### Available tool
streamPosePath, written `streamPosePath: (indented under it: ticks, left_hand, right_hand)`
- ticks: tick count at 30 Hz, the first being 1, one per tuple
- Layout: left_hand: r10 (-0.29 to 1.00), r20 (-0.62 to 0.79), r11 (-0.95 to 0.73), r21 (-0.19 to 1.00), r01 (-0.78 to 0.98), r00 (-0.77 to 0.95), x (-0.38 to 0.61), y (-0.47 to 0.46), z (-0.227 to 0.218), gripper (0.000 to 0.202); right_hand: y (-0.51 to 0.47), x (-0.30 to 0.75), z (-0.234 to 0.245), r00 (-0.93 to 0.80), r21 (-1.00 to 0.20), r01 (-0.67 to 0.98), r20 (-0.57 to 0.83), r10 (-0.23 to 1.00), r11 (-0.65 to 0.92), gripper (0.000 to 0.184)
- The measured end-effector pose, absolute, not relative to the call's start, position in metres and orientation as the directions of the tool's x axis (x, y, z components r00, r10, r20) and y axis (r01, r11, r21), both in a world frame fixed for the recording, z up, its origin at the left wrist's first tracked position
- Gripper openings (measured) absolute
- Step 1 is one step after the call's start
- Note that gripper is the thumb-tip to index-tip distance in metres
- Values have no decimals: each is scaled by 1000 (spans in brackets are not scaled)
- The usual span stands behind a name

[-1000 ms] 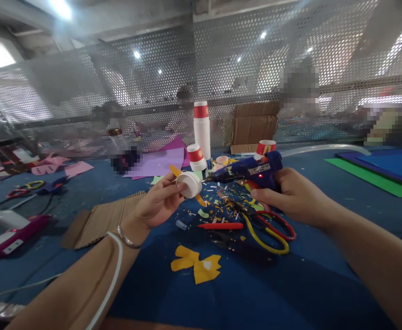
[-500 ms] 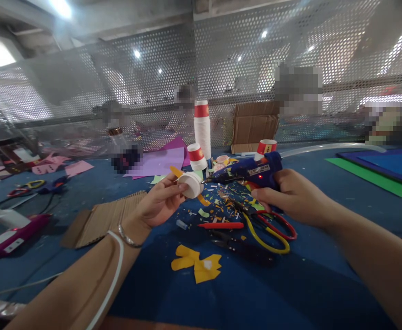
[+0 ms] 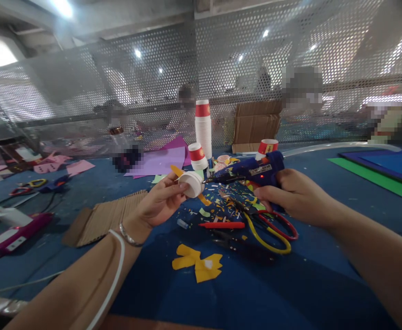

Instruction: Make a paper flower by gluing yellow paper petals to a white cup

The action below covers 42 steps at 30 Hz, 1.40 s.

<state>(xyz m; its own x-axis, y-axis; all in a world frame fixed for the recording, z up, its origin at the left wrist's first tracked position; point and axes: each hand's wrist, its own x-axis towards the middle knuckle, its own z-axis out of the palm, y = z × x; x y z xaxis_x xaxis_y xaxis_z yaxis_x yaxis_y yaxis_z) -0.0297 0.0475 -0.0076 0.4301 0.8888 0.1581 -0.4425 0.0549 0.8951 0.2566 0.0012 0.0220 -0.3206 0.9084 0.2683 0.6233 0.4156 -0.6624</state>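
Between the thumb and fingers of my left hand is a white paper cup piece, its round face turned toward me. Orange strips stick out from behind it on both sides. My right hand grips a blue hot glue gun by its handle, a small red light glowing on its body. The gun's nozzle points left and meets or nearly meets the edge of the white piece. Below it lie scissors with red and yellow handles, a red pen and yellow paper cutouts.
Paper scraps litter the blue table. Behind stand a stack of paper cups, a single cup and cardboard. Corrugated card and a magenta power strip lie left, coloured sheets right. A perforated metal screen closes the back.
The view has shifted very slightly. Both hands, the white cup piece and the glue gun stay almost in the same place, with the nozzle still at the piece's edge.
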Motion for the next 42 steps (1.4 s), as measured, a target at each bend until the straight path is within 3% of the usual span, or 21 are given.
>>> streamPosePath:
  ticks: [24, 31, 36, 39, 42]
  left_hand:
    - [863, 168, 66, 897, -437, 476, -30, 47, -8, 23]
    - [870, 154, 65, 907, -417, 469, -32, 45, -5, 26]
    - [857, 178, 73, 888, -455, 484, -29, 41, -1, 26]
    - [855, 177, 86, 878, -470, 487, -28, 39, 0, 24]
    - [865, 149, 114, 872, -476, 480, -29, 39, 1, 25]
  right_hand:
    - [3, 254, 23, -299, -713, 580, 265, 917, 395, 35]
    - [11, 275, 25, -111, -769, 614, 143, 984, 181, 41]
    - [18, 298, 27, 77, -861, 508, 74, 994, 25, 38]
    - [25, 316, 24, 220, -800, 596, 83, 972, -66, 40]
    - [32, 333, 19, 226, -720, 688, 93, 970, -91, 40]
